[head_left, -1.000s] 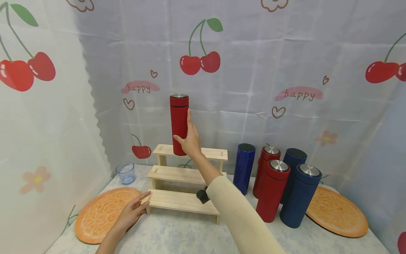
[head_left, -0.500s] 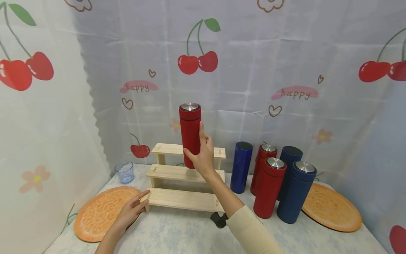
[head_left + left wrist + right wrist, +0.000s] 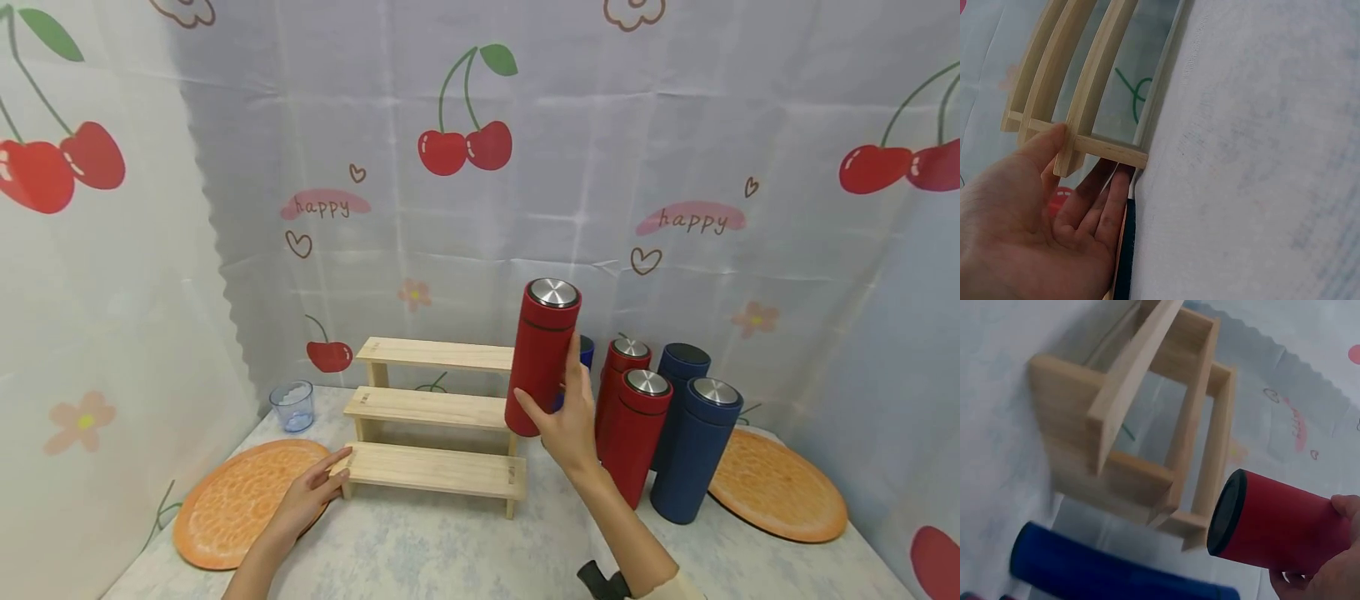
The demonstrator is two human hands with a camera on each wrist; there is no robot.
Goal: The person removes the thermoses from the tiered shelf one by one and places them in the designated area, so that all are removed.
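Observation:
In the head view my right hand (image 3: 573, 417) grips a red thermos (image 3: 546, 358) with a brushed steel lid, thumb on one side and fingers on the other. The thermos is raised and slightly tilted, its base beside the right end of the three-step wooden display stand (image 3: 435, 467). From the right wrist, the thermos (image 3: 1291, 525) shows its dark base towards the stand (image 3: 1066, 412). My left hand (image 3: 303, 500) holds the left end of the stand's lowest step. In the left wrist view, that hand's thumb lies against the step (image 3: 1072, 147), fingers at the end panel.
Right of the stand are a blue thermos (image 3: 1110, 562), partly hidden in the head view, two red ones including the front one (image 3: 637, 433), and two navy ones including the front one (image 3: 693, 454). Orange round mats (image 3: 225, 508) lie either side. A clear glass (image 3: 292, 408) stands back left.
My right hand has lifted the red thermos off the stand's top step and carried it right and towards me, past the stand's right end. My left hand has stayed in place.

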